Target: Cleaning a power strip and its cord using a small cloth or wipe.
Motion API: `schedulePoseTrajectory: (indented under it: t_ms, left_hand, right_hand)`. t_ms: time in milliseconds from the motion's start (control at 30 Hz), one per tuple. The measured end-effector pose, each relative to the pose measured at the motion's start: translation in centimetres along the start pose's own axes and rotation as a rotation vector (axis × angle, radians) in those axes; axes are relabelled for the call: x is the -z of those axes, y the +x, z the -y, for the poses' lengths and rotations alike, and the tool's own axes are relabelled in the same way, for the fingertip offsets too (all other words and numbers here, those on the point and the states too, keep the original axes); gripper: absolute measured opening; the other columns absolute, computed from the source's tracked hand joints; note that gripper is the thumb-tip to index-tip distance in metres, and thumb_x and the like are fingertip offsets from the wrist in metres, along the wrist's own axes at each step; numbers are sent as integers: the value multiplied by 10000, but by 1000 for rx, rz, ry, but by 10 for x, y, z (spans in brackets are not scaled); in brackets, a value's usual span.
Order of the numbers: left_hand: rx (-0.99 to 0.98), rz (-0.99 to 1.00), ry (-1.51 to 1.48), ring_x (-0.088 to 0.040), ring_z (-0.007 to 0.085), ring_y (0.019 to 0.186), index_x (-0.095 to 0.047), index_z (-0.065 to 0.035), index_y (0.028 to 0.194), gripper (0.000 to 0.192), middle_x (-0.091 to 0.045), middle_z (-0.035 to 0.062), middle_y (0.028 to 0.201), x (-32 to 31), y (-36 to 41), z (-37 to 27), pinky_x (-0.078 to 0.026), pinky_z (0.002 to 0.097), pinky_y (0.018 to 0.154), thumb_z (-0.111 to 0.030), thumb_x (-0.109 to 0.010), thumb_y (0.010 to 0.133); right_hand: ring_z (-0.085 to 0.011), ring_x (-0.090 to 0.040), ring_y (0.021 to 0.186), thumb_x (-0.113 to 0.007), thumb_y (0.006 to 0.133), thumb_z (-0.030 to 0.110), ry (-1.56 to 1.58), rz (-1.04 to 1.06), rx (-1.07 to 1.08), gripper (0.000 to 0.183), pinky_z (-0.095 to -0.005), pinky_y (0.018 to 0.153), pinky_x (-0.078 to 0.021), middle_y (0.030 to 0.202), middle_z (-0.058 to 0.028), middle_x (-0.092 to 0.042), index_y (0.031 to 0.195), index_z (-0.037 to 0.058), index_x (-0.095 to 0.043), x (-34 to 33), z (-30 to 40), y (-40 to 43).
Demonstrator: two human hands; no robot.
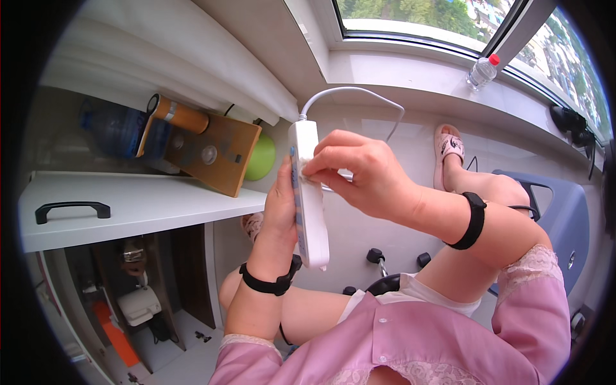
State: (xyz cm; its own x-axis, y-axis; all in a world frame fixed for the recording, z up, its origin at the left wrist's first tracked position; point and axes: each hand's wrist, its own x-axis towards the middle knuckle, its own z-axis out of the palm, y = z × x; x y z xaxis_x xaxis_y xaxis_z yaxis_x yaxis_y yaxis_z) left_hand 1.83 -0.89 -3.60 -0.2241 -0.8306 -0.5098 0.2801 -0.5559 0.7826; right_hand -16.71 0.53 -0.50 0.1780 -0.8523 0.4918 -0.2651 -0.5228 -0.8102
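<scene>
A white power strip (313, 211) is held up lengthwise before me, its socket face turned to the left. My left hand (280, 207) grips it from the left side, with fingers partly hidden behind it. My right hand (363, 171) pinches a small wad of whitish, fluffy material (305, 169) against the strip's narrow side, near its upper end. From the top of the strip a white cord (353, 89) loops out to the right and down behind my right hand.
An open white cabinet (159, 192) with a black handle stands left. Behind it are an orange-brown box (219, 151), a cylinder (185, 115), a green round object (261, 156) and a large blue water bottle (113, 127). A plastic bottle (481, 74) stands on the windowsill; a blue-grey plastic object (565, 211) is right.
</scene>
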Motion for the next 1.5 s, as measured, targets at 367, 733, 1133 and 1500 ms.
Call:
schedulePoseTrajectory:
  t_ms: [367, 733, 1133, 1500]
  left_hand:
    - [25, 30, 37, -611, 131, 612, -595, -67, 1049, 491, -611, 36, 741, -11, -6, 2, -522, 288, 526, -519, -407, 1019]
    - [-5, -17, -81, -630, 123, 798, -588, -82, 1137, 465, -624, 28, 921, 7, 10, -5, -539, 279, 669, -508, -454, 1008]
    - [-89, -42, -23, -615, 99, 665, -581, -51, 1023, 428, -604, 36, 778, 2, 16, -16, -540, 234, 606, -462, -462, 1017]
    - [-43, 20, 37, -652, 130, 811, -588, -70, 1145, 516, -644, 39, 935, -19, -2, -3, -559, 277, 664, -545, -450, 997]
  right_hand:
    - [-182, -673, 787, -698, 815, -39, -3, -127, -118, 115, -282, 667, -540, 913, -74, -659, 914, 20, -710, 14, -18, 24]
    - [-252, -673, 774, -720, 791, -19, 127, 119, -16, 122, -337, 670, -557, 888, -71, -651, 890, 52, -717, -11, 7, -11]
    - [-233, -652, 784, -752, 748, 1, 120, 229, 178, 177, -347, 658, -544, 907, -48, -632, 900, 72, -696, -9, 18, -39]
    - [-269, -670, 771, -698, 822, 26, -16, 23, -52, 64, -348, 683, -558, 902, -86, -633, 885, 36, -694, 11, -4, 2]
